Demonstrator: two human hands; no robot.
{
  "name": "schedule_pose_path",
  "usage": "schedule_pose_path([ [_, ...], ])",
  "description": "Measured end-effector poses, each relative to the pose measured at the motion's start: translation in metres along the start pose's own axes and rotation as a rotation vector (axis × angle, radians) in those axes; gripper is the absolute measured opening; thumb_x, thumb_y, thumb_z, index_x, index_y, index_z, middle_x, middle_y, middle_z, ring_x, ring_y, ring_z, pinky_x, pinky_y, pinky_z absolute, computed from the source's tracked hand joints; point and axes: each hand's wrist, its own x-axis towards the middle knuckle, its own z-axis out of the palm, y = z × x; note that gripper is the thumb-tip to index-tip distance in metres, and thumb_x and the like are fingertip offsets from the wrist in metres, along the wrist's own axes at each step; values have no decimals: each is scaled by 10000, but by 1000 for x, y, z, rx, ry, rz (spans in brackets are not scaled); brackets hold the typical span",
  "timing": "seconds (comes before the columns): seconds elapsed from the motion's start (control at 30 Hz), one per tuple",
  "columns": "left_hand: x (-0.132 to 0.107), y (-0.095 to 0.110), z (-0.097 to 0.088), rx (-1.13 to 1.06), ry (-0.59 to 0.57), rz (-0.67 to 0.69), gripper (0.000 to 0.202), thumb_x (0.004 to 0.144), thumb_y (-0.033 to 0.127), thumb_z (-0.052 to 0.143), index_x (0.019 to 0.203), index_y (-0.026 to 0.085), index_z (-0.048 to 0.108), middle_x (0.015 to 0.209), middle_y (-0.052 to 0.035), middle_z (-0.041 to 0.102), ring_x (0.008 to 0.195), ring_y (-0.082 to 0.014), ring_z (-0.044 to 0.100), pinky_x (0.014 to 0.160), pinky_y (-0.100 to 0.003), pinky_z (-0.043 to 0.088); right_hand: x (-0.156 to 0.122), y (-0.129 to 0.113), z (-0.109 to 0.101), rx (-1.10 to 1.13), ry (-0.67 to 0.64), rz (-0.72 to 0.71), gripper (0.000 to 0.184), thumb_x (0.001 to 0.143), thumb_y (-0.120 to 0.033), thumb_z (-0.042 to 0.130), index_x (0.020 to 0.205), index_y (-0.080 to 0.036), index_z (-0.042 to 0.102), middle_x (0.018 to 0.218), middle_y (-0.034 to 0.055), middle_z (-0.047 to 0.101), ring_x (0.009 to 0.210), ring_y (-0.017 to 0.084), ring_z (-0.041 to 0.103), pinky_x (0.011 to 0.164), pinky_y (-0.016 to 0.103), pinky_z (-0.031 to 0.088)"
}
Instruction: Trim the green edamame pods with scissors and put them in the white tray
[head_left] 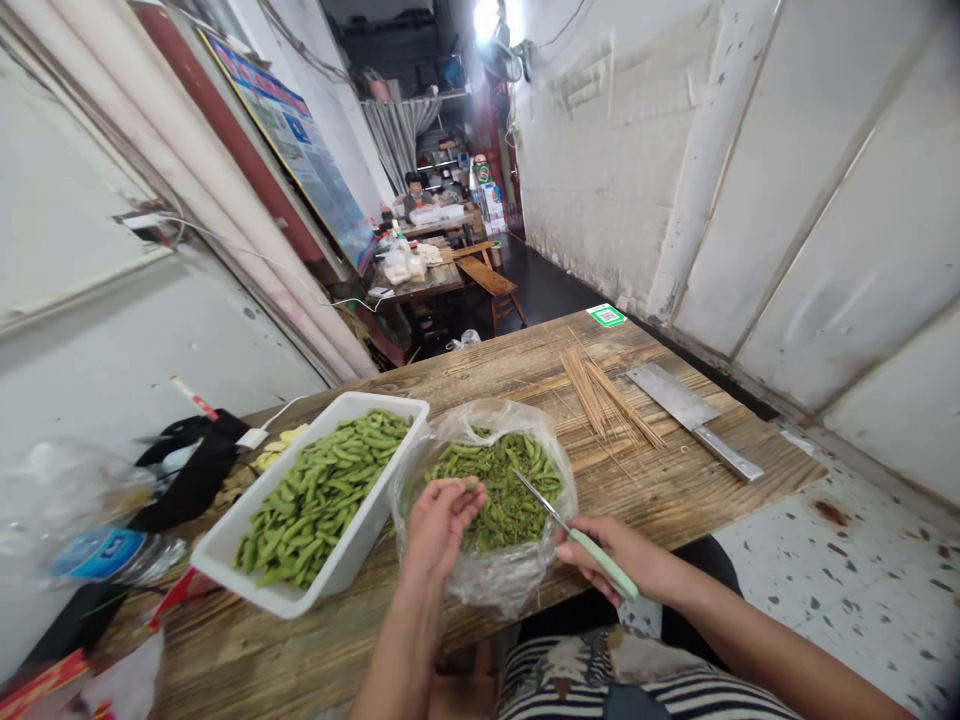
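The white tray (339,572) looks well filled while the plastic bag (495,588) holds plenty more, left hand (441,522) fingers pinching a pod (470,486), right hand (626,556) clenched around a green-handled blade (574,532).

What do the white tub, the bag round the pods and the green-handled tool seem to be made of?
White tub: likely rigid plastic, smooth and matte, with rounded moulded corners. Bag: thin clear plastic film, crinkled and glossy, the pods showing through. Tool in the right hand: blade looks like bare grey metal; the pale green handle looks like plastic.
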Motion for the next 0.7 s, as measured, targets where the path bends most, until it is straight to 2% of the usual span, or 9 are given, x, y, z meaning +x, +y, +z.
schedule_pose_path([
  [0.1,11,15,-19,220,52,100,174,593,257,629,731,175,560,611,40,604,601,-123,606,679,-324,517,-2,-3,-1,-31,0,-18,415,741,-544,581,856,-153,504,449,-110,406,324,34,371,288,115,317],
  [0.2,17,14,-30,768,34,175,188,626,331,595,734,179,619,541,34,560,524,-142,554,578,-286,451,-3,-3,-1,-27,0,-2,439,732,-561,579,875,-151,507,444,-115,390,328,35,357,292,122,323],
  [0.27,18,8,-32,1179,0,211,181,659,359,585,684,190,645,549,-3,583,551,-181,563,570,-292,408,-3,-2,0,-25,-11,3,439,727,-554,591,889,-153,511,440,-118,380,329,37,355,294,124,320],
  [0.37,19,-3,-30,1545,12,167,176,698,362,578,644,206,638,622,-58,638,623,-234,594,572,-305,373,-2,0,-1,-55,-27,-7,428,738,-546,590,895,-155,515,438,-113,381,327,41,358,292,126,312],
  [0.43,20,-7,-29,1627,28,136,148,697,341,594,688,199,637,679,-78,661,655,-247,604,567,-302,362,-2,1,-3,-93,-26,-10,419,747,-545,585,885,-155,518,448,-105,392,326,42,363,291,129,313],
  [0.53,24,-9,-29,1605,-67,149,88,687,257,607,726,186,641,707,-60,671,668,-213,607,582,-276,367,-3,3,-4,-119,-18,7,421,747,-544,591,899,-158,519,468,-99,399,333,47,373,296,136,327],
  [0.6,25,-9,-29,1507,-110,196,86,692,211,589,746,186,652,741,-38,682,699,-184,613,625,-258,387,-3,3,-4,-129,-22,26,431,744,-545,594,919,-159,518,470,-99,392,345,52,376,305,140,335],
  [0.7,22,-9,-26,1288,-83,274,196,712,245,562,850,176,681,767,-30,690,737,-183,617,685,-265,420,-5,0,-3,-188,-26,29,432,751,-542,585,930,-153,529,492,-88,393,369,63,391,322,150,336],
])
